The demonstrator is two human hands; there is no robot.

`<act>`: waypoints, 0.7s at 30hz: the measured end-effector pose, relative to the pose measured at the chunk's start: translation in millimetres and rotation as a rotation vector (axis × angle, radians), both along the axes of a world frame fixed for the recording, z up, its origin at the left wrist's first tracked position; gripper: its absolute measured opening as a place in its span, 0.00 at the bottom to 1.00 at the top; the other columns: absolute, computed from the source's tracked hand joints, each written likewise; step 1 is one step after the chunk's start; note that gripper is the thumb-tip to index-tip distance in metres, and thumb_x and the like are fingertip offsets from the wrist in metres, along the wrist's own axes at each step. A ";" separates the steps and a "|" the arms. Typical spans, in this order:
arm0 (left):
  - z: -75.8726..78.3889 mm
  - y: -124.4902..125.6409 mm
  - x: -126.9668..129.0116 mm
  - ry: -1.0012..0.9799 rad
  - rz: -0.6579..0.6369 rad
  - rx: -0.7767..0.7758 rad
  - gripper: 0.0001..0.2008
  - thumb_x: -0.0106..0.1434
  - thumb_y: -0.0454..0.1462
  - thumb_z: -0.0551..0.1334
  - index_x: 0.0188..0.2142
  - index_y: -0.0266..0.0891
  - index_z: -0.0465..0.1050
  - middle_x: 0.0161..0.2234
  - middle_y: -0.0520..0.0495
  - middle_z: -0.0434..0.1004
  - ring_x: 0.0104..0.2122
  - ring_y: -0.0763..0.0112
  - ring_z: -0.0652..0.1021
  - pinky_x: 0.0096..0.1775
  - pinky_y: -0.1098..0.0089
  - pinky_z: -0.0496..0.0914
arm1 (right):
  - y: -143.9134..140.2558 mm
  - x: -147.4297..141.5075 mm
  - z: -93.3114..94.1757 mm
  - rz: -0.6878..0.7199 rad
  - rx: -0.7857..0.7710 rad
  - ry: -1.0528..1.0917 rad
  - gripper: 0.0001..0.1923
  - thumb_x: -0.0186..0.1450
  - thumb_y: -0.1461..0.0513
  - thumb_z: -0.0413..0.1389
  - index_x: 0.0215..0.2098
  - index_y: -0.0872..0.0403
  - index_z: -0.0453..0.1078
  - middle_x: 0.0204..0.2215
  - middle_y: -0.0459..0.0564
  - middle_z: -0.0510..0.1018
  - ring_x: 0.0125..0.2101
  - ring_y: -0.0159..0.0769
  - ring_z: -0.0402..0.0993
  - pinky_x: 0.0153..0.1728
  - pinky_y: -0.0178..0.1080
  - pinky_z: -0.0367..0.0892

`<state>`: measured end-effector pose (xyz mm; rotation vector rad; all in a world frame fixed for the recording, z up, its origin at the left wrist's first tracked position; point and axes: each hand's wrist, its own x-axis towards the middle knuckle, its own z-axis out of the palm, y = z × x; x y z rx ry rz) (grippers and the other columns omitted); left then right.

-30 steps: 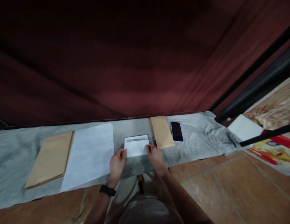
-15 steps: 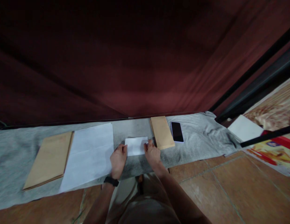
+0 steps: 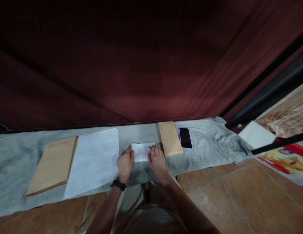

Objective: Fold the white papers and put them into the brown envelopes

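The folded paper point(image 3: 142, 151) lay flat between both hands — left hand point(image 3: 125, 164) and right hand point(image 3: 156, 160) pressing its side edges, fingers spread open.

Dark red curtain point(image 3: 151, 65) hangs behind; terracotta tile floor point(image 3: 239, 201) below.

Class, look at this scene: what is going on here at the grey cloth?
A person presses both hands flat on a small folded white paper on the grey cloth: left hand at its left edge, right hand on its right part. A large white sheet and brown envelope lie left; another brown envelope and a phone lie right.
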<state>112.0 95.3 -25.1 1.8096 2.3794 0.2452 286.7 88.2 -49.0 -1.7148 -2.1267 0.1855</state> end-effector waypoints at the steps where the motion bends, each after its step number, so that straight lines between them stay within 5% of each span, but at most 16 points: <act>1: 0.1 0.2 0.3 0.006 0.000 -0.001 0.19 0.76 0.43 0.49 0.51 0.38 0.75 0.39 0.39 0.85 0.39 0.59 0.84 0.40 0.67 0.72 | -2.3 -1.5 -1.9 0.055 0.021 0.018 0.22 0.76 0.62 0.50 0.66 0.56 0.65 0.64 0.61 0.71 0.61 0.48 0.68 0.62 0.50 0.63; 6: 2.0 1.3 1.9 0.022 0.001 -0.010 0.19 0.76 0.43 0.49 0.50 0.38 0.76 0.38 0.39 0.85 0.39 0.59 0.84 0.40 0.67 0.72 | -14.3 -8.0 -16.0 0.228 0.083 0.028 0.23 0.77 0.59 0.50 0.68 0.56 0.63 0.69 0.55 0.65 0.68 0.43 0.60 0.68 0.48 0.56; 21: 8.0 0.9 9.6 0.055 0.067 -0.038 0.19 0.76 0.44 0.48 0.51 0.37 0.73 0.37 0.38 0.84 0.38 0.58 0.84 0.37 0.67 0.71 | -23.9 -6.1 -24.1 0.226 0.123 -0.030 0.28 0.76 0.52 0.54 0.71 0.53 0.60 0.73 0.59 0.56 0.72 0.47 0.53 0.68 0.53 0.55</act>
